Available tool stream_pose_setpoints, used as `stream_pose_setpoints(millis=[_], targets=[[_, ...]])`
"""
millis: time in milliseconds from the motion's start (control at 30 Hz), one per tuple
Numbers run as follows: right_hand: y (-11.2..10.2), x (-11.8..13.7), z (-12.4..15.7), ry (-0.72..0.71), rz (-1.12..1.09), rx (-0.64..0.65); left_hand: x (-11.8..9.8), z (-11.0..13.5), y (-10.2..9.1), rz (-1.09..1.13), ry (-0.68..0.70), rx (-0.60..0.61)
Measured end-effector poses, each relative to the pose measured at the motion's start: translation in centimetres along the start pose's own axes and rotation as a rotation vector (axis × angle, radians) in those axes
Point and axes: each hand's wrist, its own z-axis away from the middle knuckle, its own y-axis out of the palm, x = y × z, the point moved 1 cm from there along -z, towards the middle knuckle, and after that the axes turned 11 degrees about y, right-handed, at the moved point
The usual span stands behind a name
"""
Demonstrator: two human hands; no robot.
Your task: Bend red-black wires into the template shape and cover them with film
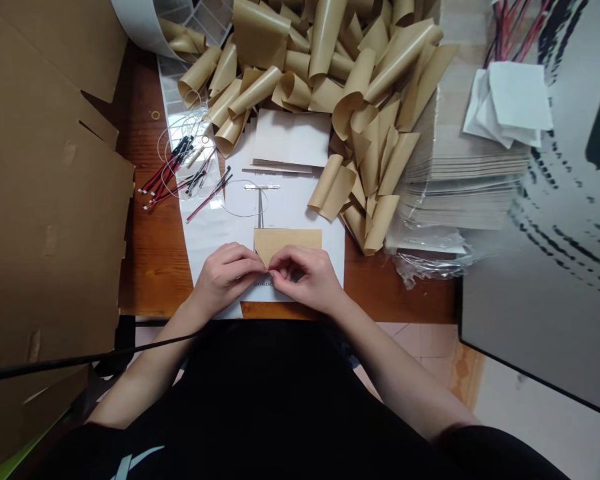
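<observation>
Tan rectangular paper-like sheet [287, 240] lies on a white paper sheet [305, 203], its lower edge pinched between both hands, near the body. Left hand [225, 279] and right hand [305, 280] are closed narrow, fingertips [271, 265] meeting at that edge and holding it; the sheet's lower part narrows toward the pinch. Risk: uneven pull or a slipping pinch could crease or tear it, as it looks thin and springy, like the curled tan sheets [305, 67] heaped beyond. Thin silver strip [261, 187] with a fine wire loop lies unsecured just past the sheet, so a wrist brushing it could shift it. Red-and-black wire leads [173, 170] sit left on the wooden table [150, 267]. Far right: stacked grey sheets [460, 167] and white paper squares [507, 103]. Hidden: the sheet under the fingers, so exact grip and any fold can't be told. Printed text by the left hand is partly covered. Heap's top is cut off by the frame.
</observation>
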Motion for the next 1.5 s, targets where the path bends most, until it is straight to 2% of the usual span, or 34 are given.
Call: stream_pose_setpoints(millis=[1500], targets=[[0.02,-0.07,-0.01,0.016,0.016,0.008,0.01,0.15,0.13,-0.009,-0.021,0.009]])
